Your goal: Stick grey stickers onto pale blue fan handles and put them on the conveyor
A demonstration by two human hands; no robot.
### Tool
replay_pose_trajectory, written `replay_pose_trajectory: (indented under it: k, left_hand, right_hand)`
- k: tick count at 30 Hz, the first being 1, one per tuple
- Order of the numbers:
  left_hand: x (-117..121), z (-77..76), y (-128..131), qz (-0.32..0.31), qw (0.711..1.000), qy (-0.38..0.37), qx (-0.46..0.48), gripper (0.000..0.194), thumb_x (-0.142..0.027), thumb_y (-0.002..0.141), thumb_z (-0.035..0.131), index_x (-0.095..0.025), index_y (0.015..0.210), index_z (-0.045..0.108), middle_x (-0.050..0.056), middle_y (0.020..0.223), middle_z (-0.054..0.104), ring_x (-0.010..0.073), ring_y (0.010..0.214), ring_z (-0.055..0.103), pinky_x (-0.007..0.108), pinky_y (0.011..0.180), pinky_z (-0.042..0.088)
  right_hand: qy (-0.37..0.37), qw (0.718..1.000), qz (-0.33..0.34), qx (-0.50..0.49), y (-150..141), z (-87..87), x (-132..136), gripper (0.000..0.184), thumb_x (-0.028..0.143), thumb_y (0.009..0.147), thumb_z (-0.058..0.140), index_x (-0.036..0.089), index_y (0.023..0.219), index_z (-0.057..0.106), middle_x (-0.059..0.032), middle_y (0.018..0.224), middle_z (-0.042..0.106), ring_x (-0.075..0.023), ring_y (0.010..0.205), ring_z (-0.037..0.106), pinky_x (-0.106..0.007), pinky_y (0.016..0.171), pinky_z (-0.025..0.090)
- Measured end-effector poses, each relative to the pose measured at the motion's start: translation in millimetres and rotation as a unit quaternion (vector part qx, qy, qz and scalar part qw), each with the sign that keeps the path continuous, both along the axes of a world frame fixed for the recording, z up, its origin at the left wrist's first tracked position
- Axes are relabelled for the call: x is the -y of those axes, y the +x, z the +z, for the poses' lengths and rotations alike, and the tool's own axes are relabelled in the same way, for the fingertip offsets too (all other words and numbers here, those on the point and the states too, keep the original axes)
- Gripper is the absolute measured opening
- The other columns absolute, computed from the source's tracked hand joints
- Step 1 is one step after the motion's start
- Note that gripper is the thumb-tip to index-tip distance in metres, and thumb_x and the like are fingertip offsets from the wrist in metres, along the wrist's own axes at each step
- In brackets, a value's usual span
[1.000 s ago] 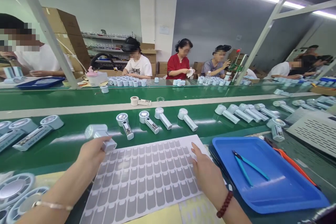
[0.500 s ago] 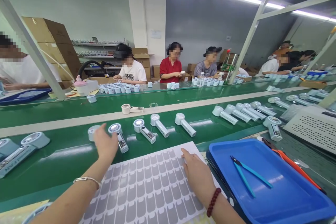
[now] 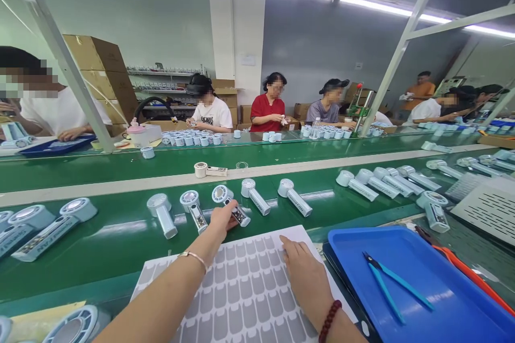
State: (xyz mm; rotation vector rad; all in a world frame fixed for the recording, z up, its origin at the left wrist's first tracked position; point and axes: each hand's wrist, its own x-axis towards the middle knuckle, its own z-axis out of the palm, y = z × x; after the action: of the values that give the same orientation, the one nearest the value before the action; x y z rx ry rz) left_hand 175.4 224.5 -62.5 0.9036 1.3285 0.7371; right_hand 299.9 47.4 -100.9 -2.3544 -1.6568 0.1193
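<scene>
Conveyor belt, green under strip lights, where left grip pinches a fan; right grip flat, empty.

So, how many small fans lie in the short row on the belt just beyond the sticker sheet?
5. From left: the first fan, the second fan, the third fan touched by the left hand, the fourth fan, the fifth fan. None appears hidden.

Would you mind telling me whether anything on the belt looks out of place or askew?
One fan lies sideways on the pale strip, alone behind the front row of fans, whose handles all slant toward the sticker sheet. Nothing looks spilled or damaged.
</scene>
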Motion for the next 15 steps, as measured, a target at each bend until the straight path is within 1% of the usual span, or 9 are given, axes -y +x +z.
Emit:
replay_pose_trajectory:
  k: [2,4,6,7,8,10,12,14,15]
  left_hand:
    - [20,8.7,-9,0.003,0.997,-0.008,0.081,0.02,-0.029,0.092,0.063,-0.014,0.106,0.063,0.004,0.098,0.067,0.0145,0.076,0.065,0.03,0.064,0.057]
    - [45,18.4,-22,0.004,0.989,-0.02,0.149,0.012,-0.025,0.092,0.062,-0.013,0.095,0.064,0.003,0.087,0.067,0.0128,0.069,0.064,0.026,0.058,0.056]
    - [74,26.8,-40,0.017,0.98,-0.038,0.196,0.013,-0.022,0.092,0.06,-0.012,0.085,0.064,0.003,0.073,0.064,0.0117,0.06,0.062,0.024,0.055,0.055]
    - [88,29.8,-50,0.028,0.975,-0.046,0.214,0.014,-0.021,0.093,0.059,-0.011,0.084,0.064,0.003,0.069,0.062,0.011,0.057,0.06,0.024,0.055,0.056]
    - [102,31.7,-61,0.035,0.972,-0.056,0.227,0.015,-0.021,0.093,0.058,-0.01,0.087,0.065,0.003,0.066,0.06,0.0104,0.055,0.058,0.023,0.055,0.056]
    - [126,32.1,-83,0.054,0.963,-0.077,0.252,0.017,-0.02,0.094,0.056,-0.008,0.097,0.068,0.002,0.065,0.057,0.0091,0.05,0.054,0.02,0.048,0.053]
    - [145,28.9,-102,0.084,0.951,-0.092,0.283,0.022,-0.021,0.094,0.055,-0.007,0.106,0.068,0.002,0.065,0.056,0.0079,0.046,0.05,0.017,0.038,0.044]
    - [161,24.2,-118,0.118,0.938,-0.093,0.312,0.027,-0.027,0.095,0.053,-0.007,0.105,0.068,0.002,0.064,0.055,0.007,0.043,0.045,0.015,0.032,0.037]
    - [167,22.1,-125,0.132,0.933,-0.092,0.323,0.029,-0.031,0.096,0.052,-0.007,0.103,0.068,0.003,0.065,0.057,0.0069,0.042,0.045,0.015,0.03,0.035]
  right_hand:
    - [0.018,1.0,0.007,-0.001,3,-0.7,0,0.041,0.0,0.097,0.045,0.015,0.132,0.059,-0.0065,0.115,0.072,-0.0244,0.109,0.064,-0.036,0.082,0.06]
    - [0.039,0.999,0.011,0.001,5,-2.1,-1,0.039,0.002,0.096,0.05,0.017,0.13,0.06,-0.0068,0.116,0.071,-0.0251,0.11,0.064,-0.037,0.085,0.059]
    - [0.062,0.998,0.007,0.005,6,-4.9,-1,0.039,0.003,0.095,0.052,0.014,0.132,0.058,-0.0111,0.12,0.07,-0.0288,0.114,0.062,-0.041,0.086,0.058]
    - [0.073,0.997,0.003,0.004,7,-6.7,-1,0.04,0.005,0.094,0.052,0.012,0.133,0.057,-0.0139,0.12,0.07,-0.0311,0.114,0.062,-0.043,0.085,0.058]
    - [0.085,0.996,0.001,0.001,7,-8.4,-1,0.04,0.006,0.094,0.052,0.011,0.134,0.056,-0.0156,0.117,0.071,-0.0326,0.113,0.063,-0.044,0.082,0.059]
    - [0.111,0.994,0.004,-0.016,9,-10.4,0,0.038,0.007,0.094,0.049,0.012,0.131,0.057,-0.014,0.106,0.075,-0.0319,0.103,0.067,-0.042,0.075,0.058]
    - [0.144,0.989,0.014,-0.042,10,-8.8,3,0.034,0.008,0.094,0.047,0.015,0.124,0.06,-0.0102,0.096,0.076,-0.0296,0.093,0.069,-0.04,0.072,0.056]
    - [0.184,0.98,0.02,-0.073,7,-2.7,8,0.03,0.013,0.094,0.045,0.017,0.118,0.062,-0.0097,0.094,0.075,-0.0291,0.092,0.069,-0.04,0.074,0.054]
    - [0.204,0.974,0.022,-0.094,2,1.7,12,0.028,0.016,0.094,0.044,0.017,0.116,0.061,-0.0105,0.096,0.075,-0.029,0.091,0.069,-0.04,0.075,0.054]
